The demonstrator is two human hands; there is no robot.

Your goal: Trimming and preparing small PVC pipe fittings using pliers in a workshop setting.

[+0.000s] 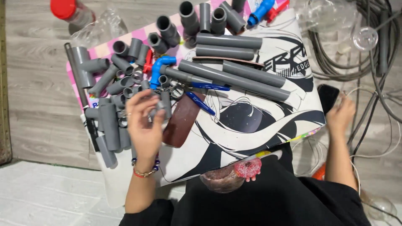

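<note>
head view, looking down at my lap and the floor. my left hand [144, 121] is closed around a short grey pipe piece [164, 104], fingers pinching it just above the edge of a heap of grey pipe fittings [113, 83]. my right hand [340, 115] rests well apart on the other side, on the floor beside a black phone [327, 96] and a tangle of grey cables [368, 62]; i cannot tell whether its fingers are curled or flat.

the fittings lie crowded on a black and white printed board [259, 121] set across my knees. i judge that the board could tip if my knee shifts, and the long grey pipes [234, 77] lying across its middle could roll off toward the cables. the piece i hold could also slip, since only my fingertips seem to grip it, and knock the loose rings below it.

the held piece is a smooth, dull grey plastic tube, short and open ended, standing nearly upright in my fingers. a blue elbow fitting [160, 69] lies just above it, blue handled pliers [203, 94] to its right, and a dark red sanding sheet [181, 121] below.
</note>
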